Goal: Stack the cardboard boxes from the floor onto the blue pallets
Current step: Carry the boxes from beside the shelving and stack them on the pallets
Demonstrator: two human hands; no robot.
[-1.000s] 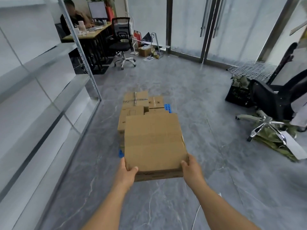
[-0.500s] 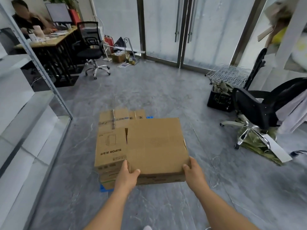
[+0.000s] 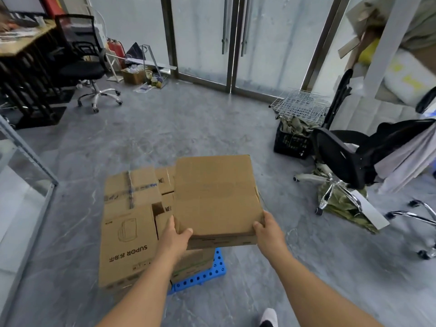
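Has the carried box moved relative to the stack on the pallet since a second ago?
Yes. The carried box has shifted right against the SUPOR box: earlier it hid the stack, now it overlaps only its right side, above the blue pallet.

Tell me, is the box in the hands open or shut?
Shut. The box shows a flat, closed top, gripped by the left hand and right hand.
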